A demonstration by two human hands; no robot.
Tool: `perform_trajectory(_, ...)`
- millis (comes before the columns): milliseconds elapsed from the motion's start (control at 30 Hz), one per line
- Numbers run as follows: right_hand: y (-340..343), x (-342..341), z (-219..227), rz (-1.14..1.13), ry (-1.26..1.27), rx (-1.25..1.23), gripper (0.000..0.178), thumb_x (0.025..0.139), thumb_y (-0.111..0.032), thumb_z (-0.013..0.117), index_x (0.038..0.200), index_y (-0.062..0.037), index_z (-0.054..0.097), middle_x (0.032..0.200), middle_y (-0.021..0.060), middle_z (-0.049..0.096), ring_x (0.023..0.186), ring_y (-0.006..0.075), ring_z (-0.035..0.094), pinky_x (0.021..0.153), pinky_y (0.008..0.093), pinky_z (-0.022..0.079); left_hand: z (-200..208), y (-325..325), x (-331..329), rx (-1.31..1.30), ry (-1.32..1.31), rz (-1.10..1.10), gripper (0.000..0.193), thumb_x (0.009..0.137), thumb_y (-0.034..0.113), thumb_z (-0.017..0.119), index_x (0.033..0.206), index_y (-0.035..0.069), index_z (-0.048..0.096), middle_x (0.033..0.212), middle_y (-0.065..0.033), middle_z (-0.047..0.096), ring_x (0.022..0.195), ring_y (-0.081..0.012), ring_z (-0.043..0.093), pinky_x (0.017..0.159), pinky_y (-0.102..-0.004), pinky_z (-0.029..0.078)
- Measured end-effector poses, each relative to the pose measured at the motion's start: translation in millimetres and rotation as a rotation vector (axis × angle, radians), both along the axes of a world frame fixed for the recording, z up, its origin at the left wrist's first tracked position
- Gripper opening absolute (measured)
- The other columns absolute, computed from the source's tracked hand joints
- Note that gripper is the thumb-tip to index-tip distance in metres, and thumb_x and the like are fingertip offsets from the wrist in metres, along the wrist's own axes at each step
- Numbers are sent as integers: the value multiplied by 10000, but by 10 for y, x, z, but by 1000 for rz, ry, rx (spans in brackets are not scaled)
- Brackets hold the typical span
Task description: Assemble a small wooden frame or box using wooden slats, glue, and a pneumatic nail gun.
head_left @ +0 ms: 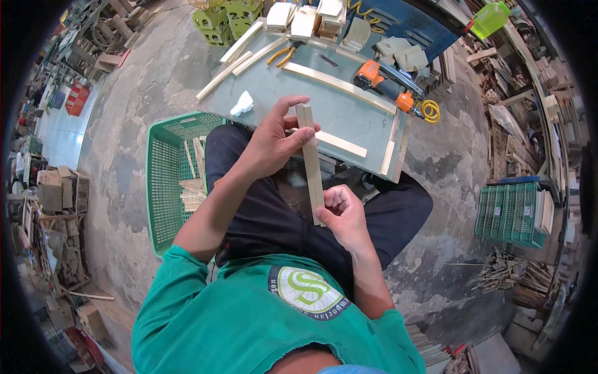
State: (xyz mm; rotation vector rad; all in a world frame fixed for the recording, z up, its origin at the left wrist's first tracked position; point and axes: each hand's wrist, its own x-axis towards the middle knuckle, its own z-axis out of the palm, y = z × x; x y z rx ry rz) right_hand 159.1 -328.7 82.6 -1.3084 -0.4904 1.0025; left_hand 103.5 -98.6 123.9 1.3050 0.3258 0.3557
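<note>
Between my two hands I hold a pair of pale wooden strips (312, 168), pressed side by side and tilted above my lap. My left hand (274, 140) grips the far end, thumb on one side and fingers on the other. Closed around the near end is my right hand (344, 217), its thumb lying on the wood. Just beyond them, a loose wooden strip (341, 144) lies along the near edge of the grey worktable (268, 86). A longer strip (339, 83) lies further back, with more strips at the table's left and right sides.
An orange nail gun (369, 75) with a yellow coiled hose (430, 111) rests at the table's right. Pliers (285, 55) and a crumpled white piece (242, 103) lie on the left. A green basket (163, 187) of wood strips stands beside my left leg. Wood stacks (304, 22) line the back.
</note>
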Motion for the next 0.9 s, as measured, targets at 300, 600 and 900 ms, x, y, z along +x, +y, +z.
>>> perform_trajectory(300, -42, -11, -63, -37, -62, -36, 260, 850, -48, 785, 991, -41, 566, 842, -32, 585, 725, 28, 531, 666, 192, 468, -119, -5, 56, -42, 69, -47, 530, 981, 149, 646, 1395, 110, 317, 1052, -143, 668, 963, -210, 673, 799, -397, 597)
perform_trajectory(600, -94, 28, -58, -9, -13, 266, 504, 863, -75, 775, 1289, 56, 539, 1339, 134, 524, 1104, 190, 640, 896, 313, 571, -257, 195, 209, -35, 134, -98, 521, 995, 203, 620, 1392, 53, 318, 1099, -203, 674, 967, -286, 720, 776, -380, 622)
perform_trajectory(900, -179, 83, 11, 52, -637, 256, 569, 739, 139, 739, 1274, -24, 635, 1319, 173, 568, 1093, 259, 670, 864, 340, 617, -251, 283, 238, -106, 86, -116, 595, 992, 233, 622, 1393, 15, 242, 1122, -260, 644, 982, -305, 718, 802, -371, 639)
